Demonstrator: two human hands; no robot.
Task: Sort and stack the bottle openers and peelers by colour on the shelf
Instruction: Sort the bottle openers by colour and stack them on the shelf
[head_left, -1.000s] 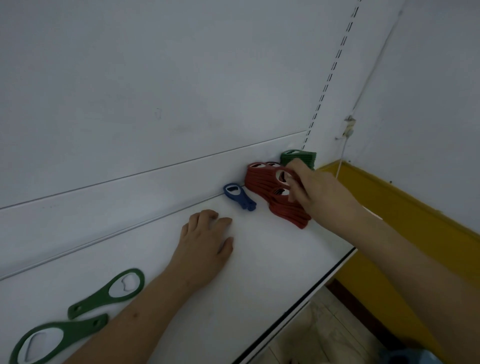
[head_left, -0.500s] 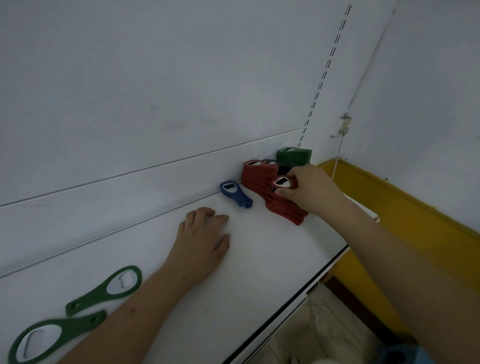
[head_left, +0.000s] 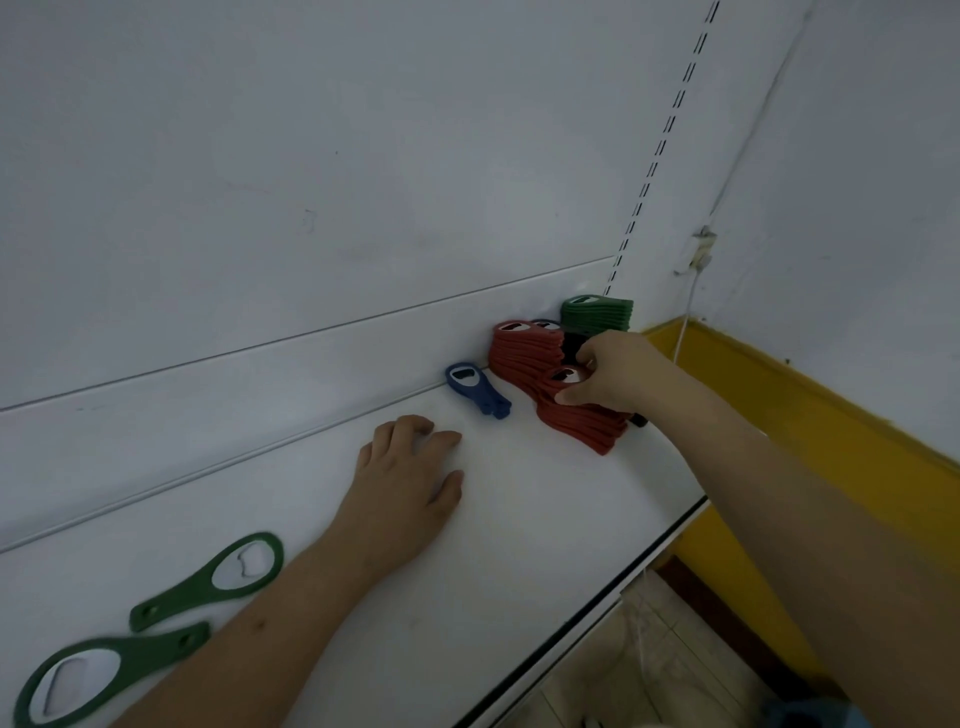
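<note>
a white back wall (head_left: 363, 156) is seen behind the shelf, with two horizontal seams running across its lower part. a slotted upright strip (head_left: 662, 145) with dark dashes is set into the wall at the right. a small white clip (head_left: 696, 252) is fixed on the side wall, and a thin white cord (head_left: 684, 332) hangs from it. a yellow band (head_left: 810, 415) is painted below the side wall. pale floor tiles (head_left: 665, 649) are visible at the bottom right.
</note>
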